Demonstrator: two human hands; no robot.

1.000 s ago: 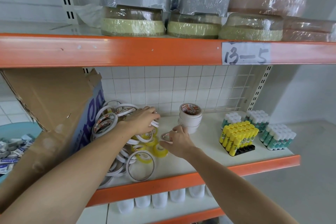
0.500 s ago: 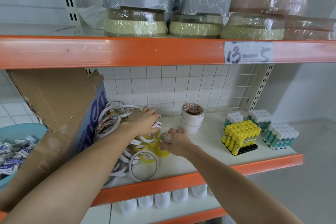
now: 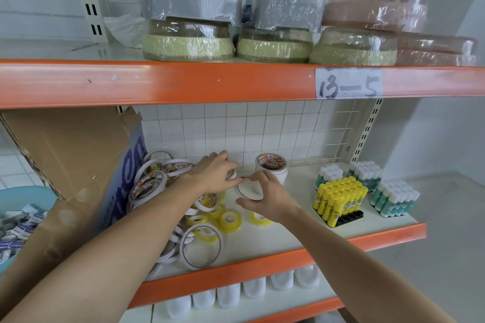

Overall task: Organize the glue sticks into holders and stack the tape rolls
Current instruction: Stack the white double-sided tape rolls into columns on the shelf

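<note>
Moved since a second ago: right hand (image 3: 265,195) has lifted a flat white tape roll (image 3: 248,189) up off the shelf; earlier it was lower, down among the small yellow rolls. Left hand (image 3: 214,174) has barely shifted, same spot on the pile.

Right hand now: grasping that white roll, fingers over the top edge, thumb under it, wrist bent back toward the camera. Roll is tilted, flat face showing, clear of the shelf.

Left hand now: reaching in palm down, fingers curled over another white roll (image 3: 232,173) at the right edge of the heap. Looks like it's gripping it, though most of that roll is hidden.

Where the tape is: loose heap of thin white tape rolls (image 3: 149,186) at the left against a torn brown cardboard box (image 3: 70,155); small clear-yellow tape rolls (image 3: 229,220) in front; a short stack of white tape rolls with red print (image 3: 271,167) just behind the right hand.

Glue sticks: yellow-capped glue sticks (image 3: 338,198) standing in a black slotted holder (image 3: 350,217), white-capped ones (image 3: 395,198) beside them. Looks sorted already.

How I'd do this bit: level the roll before setting it on the stack, centre it over the core, and lower it gently so the pile doesn't slide. Match sizes too, wide with wide.
</note>
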